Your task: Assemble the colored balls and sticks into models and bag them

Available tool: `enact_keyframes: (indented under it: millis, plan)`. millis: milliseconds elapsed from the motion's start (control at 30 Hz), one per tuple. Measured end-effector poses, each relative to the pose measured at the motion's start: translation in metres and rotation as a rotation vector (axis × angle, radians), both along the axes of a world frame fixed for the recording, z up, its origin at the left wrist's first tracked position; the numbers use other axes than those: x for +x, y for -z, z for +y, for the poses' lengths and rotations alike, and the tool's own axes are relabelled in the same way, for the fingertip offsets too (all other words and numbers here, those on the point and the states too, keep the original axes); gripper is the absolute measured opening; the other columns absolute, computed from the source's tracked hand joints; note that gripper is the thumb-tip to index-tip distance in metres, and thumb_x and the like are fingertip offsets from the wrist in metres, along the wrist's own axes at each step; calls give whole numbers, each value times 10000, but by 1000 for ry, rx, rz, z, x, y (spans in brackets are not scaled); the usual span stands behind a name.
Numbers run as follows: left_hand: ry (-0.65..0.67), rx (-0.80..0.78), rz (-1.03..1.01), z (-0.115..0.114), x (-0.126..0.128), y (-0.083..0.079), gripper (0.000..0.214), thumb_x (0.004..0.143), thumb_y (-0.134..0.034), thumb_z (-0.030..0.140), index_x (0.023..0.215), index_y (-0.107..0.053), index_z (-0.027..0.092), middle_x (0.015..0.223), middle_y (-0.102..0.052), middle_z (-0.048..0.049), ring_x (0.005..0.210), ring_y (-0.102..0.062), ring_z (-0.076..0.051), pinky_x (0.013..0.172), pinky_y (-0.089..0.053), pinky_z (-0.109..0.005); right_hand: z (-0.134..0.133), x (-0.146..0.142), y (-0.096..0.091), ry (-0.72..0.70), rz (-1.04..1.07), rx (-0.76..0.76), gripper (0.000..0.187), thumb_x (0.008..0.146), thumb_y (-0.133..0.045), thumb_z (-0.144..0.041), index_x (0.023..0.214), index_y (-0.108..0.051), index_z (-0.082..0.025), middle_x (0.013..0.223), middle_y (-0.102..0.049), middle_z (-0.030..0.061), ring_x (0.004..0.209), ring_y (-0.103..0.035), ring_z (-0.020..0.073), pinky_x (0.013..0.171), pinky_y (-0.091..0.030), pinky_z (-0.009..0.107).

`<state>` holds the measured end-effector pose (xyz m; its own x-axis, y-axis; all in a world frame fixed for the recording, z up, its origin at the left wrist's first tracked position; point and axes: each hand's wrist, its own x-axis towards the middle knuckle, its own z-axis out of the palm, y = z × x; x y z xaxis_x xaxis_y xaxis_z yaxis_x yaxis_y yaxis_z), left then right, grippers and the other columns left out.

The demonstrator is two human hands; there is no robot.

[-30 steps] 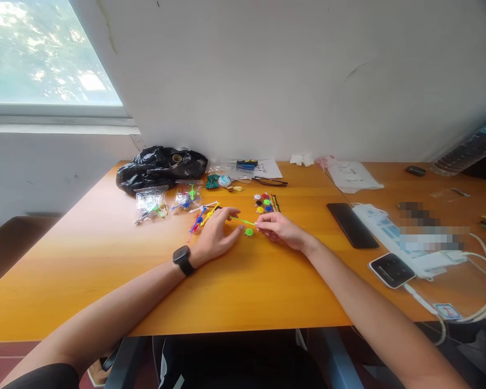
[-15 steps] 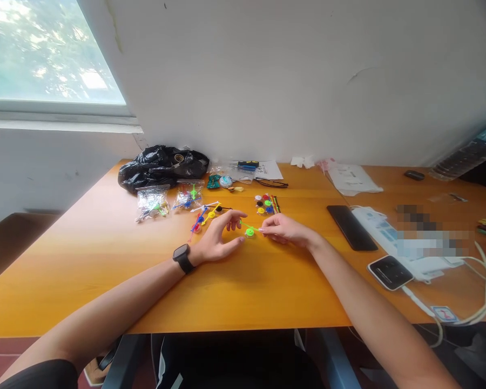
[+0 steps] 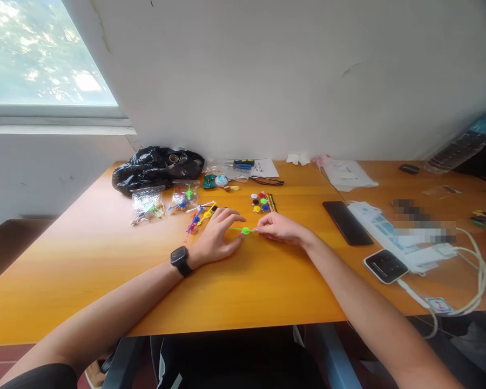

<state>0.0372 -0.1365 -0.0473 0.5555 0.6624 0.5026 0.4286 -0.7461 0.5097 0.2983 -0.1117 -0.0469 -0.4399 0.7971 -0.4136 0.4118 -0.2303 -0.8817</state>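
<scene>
Between my hands is a green arrow spinner [image 3: 246,230], a thin pointer with a round hub, just over the table. My right hand [image 3: 278,227] pinches the right end of its pointer. My left hand [image 3: 218,237] is open around the spinner's left side, thumb tip close to the hub; whether it touches, I cannot tell. Just left of that hand are several spinners in other colours, among them a yellow spinner [image 3: 207,214] and a red one [image 3: 192,228], partly hidden by it. Beyond my right hand sit several round coloured hubs [image 3: 257,208] beside thin coloured arrows [image 3: 271,202].
Two clear bags of parts [image 3: 148,205] and a black plastic bag [image 3: 154,168] lie at the back left of the wooden table [image 3: 243,297]. To the right are a black phone [image 3: 347,223], a white power strip [image 3: 389,232] with cables, and a dark-faced device [image 3: 386,266].
The green spinner's pointer, tilted before, now lies nearly level, my right hand still pinching its end. My left thumb is nearer the hub. The whole view has shifted slightly.
</scene>
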Motion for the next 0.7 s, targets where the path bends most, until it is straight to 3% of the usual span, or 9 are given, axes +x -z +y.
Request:
enact_keyframes:
  millis: [500,700]
  plan:
    - [15,72,154,3,3,7,221,993,-651,282,1211,-676,259,1251,-683,-77,1181,-580,-280,1059,-497,-464,3,-4,5,74,-47,13,428,836,-802,-467,632,-546,-192,483,-486,-47,365,-341,59,336,-183,214]
    - [-36,148,303,3,5,11,224,1001,-681,418,1163,-703,265,1233,-704,-73,1225,-559,-320,1029,-466,-500,2,-6,3,89,-46,28,398,856,-787,-454,655,-563,-194,484,-515,-47,344,-337,59,321,-187,212]
